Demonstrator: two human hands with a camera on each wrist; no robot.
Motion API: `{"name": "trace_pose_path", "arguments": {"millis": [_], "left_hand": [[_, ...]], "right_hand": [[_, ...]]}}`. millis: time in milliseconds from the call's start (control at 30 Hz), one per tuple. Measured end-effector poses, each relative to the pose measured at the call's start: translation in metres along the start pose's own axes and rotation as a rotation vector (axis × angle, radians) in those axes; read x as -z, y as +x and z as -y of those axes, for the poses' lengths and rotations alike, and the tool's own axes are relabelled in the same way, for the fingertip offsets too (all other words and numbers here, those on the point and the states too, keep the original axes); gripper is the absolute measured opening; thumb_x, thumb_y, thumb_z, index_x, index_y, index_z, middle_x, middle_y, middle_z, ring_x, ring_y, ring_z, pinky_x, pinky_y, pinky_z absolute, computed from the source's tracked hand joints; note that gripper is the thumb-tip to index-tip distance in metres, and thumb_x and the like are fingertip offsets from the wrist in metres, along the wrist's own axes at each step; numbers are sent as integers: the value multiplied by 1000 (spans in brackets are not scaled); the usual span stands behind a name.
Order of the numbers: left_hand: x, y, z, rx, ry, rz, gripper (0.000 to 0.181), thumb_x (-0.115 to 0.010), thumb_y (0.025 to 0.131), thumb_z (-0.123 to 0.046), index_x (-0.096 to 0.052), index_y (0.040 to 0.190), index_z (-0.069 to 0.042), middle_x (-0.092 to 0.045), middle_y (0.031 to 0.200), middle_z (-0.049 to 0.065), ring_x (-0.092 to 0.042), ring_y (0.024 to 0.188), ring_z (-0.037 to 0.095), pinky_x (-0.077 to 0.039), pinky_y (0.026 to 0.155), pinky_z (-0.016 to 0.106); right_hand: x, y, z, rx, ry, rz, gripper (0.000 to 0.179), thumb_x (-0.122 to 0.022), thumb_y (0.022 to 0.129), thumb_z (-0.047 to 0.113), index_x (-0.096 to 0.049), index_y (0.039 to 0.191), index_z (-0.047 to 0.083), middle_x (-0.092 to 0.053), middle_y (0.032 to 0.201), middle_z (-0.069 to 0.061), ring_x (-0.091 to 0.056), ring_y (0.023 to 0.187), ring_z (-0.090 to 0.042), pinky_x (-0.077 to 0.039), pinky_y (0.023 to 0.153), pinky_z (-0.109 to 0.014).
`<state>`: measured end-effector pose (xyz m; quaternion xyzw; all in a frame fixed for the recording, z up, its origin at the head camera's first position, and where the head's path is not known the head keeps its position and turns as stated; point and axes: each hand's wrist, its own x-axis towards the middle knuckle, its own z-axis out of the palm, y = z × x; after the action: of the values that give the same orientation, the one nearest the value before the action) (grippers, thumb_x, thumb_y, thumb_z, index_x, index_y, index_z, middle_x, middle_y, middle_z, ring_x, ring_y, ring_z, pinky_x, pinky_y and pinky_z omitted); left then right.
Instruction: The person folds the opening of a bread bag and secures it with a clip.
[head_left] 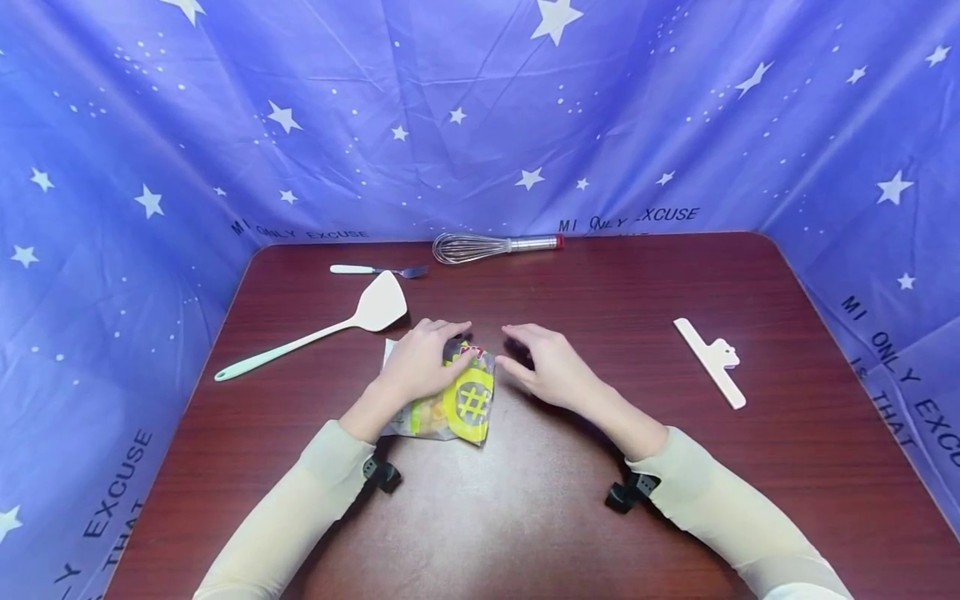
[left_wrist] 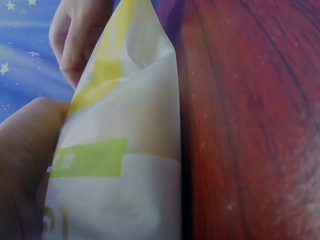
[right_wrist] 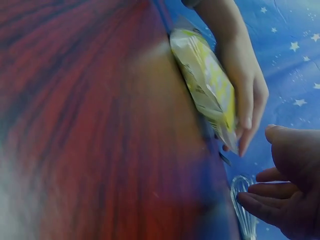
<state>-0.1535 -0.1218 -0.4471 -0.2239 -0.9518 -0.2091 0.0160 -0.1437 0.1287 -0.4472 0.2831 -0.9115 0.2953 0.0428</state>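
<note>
A clear and yellow plastic snack bag (head_left: pixel 472 404) with a white hash mark lies on the table, left of the middle. My left hand (head_left: pixel 420 362) grips it from above, the thumb across its printed face and the fingers over its far edge. Up close in the left wrist view, the bag (left_wrist: pixel 145 120) shows a pale side with a green label. My right hand (head_left: pixel 551 367) hovers just right of the bag, apart from it, with relaxed fingers and nothing held. In the right wrist view, the right hand's fingers (right_wrist: pixel 272 190) are spread loosely.
Left of the bag lies a white turner (head_left: pixel 381 304) with a pale green handle. Behind it are a white-handled fork (head_left: pixel 356 269) and a metal whisk (head_left: pixel 480 247). A white clip (head_left: pixel 712 362) lies on the right. Starry blue cloth (head_left: pixel 480 108) surrounds the brown table (head_left: pixel 570 517).
</note>
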Motion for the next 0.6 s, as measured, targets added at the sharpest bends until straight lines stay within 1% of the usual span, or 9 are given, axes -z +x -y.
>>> {"name": "trace_pose_path", "arguments": {"millis": [33,133,267,367,500,600], "left_hand": [[0,0,0,1,-2,3,54,-65,99,-45,-67,144,-15,-73,139,8,-66,127,33,-53,110,49],[-1,0,0,6,-2,11,54,-65,99,-44,-67,144,-14,-73,138,8,-66,127,32,-53,109,49],[-1,1,0,-8,-16,18,50,-65,99,-40,-69,142,-14,-75,136,6,-67,119,31,-56,102,48],[-1,3,0,-20,-49,28,47,-65,99,-36,-71,138,-13,-75,134,6,-67,120,31,-55,104,48],[-2,6,1,2,-111,41,42,-65,98,-31,-73,135,-13,-75,128,8,-67,124,31,-54,107,49],[-3,8,4,15,-153,39,38,-65,96,-26,-75,131,-13,-75,121,8,-68,118,28,-56,104,48]], "right_hand": [[-2,1,1,10,6,3,53,-73,101,33,-66,139,-4,-75,125,-19,-74,114,-30,-60,100,-47],[-9,4,5,37,15,9,50,-75,99,30,-69,134,-5,-77,113,-17,-74,97,-25,-62,87,-42],[-18,7,8,67,6,11,43,-77,97,26,-73,127,-5,-78,101,-12,-72,85,-19,-62,77,-35],[-23,7,11,77,-10,13,38,-79,96,25,-75,123,-2,-78,95,-8,-71,79,-14,-60,73,-31],[-26,9,14,75,-2,5,36,-81,94,24,-76,119,0,-78,92,-5,-72,76,-11,-60,70,-26],[-26,10,16,77,20,2,34,-83,92,21,-77,117,-1,-77,88,-5,-73,74,-11,-59,68,-23]]}}
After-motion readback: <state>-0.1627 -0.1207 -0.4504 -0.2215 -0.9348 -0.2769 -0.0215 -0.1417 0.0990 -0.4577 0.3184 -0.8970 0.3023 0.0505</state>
